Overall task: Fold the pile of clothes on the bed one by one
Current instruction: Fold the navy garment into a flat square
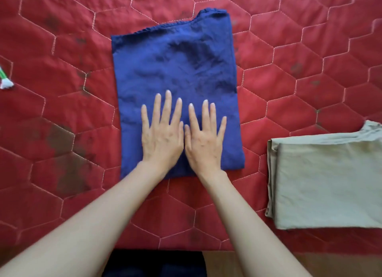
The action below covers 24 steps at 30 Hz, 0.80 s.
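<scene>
While both flat, spread, left hand (162,137) and right hand (203,141) press folded blue garment (175,70) beneath, thumbs touching

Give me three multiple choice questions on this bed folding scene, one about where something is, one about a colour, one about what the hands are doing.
1. Where does the folded beige garment lie?
A. right of the blue garment
B. on top of it
C. under the hands

2. What colour is the quilt?
A. green
B. red
C. white

3. How are the left hand and right hand placed?
A. gripping an edge
B. lifted clear
C. flat on the blue garment

Answers: 1 A, it sits apart by the right edge. 2 B, red with pale stitched hexagons. 3 C, fingers straight, palms down.
</scene>
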Available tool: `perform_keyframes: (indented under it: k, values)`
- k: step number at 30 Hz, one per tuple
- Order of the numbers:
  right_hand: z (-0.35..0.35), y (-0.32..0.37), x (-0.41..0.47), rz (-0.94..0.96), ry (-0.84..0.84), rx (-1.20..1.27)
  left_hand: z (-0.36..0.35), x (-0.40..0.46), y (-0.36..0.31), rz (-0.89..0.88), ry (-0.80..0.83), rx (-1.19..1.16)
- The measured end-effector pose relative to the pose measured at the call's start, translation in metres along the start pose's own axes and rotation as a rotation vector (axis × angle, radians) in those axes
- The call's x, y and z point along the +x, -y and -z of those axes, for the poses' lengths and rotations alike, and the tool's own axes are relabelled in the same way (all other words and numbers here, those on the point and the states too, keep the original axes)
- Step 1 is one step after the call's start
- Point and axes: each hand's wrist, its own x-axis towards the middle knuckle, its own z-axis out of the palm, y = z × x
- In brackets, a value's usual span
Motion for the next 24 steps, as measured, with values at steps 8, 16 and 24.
perform_keyframes:
  k: [8, 16, 24]
  values:
    - [-0.003, -0.103, -0.054, -0.066, 0.098, -0.099, -0.023, -0.088, 0.053, 0.007, 0.085, 0.057]
    - [0.021, -0.125, -0.075, 0.405, 0.072, 0.008, -0.013, -0.101, 0.079, -0.344, -0.017, 0.138]
    - [0.022, -0.116, -0.049, 0.631, -0.133, -0.041, -0.001, -0.094, 0.063, -0.382, -0.224, 0.077]
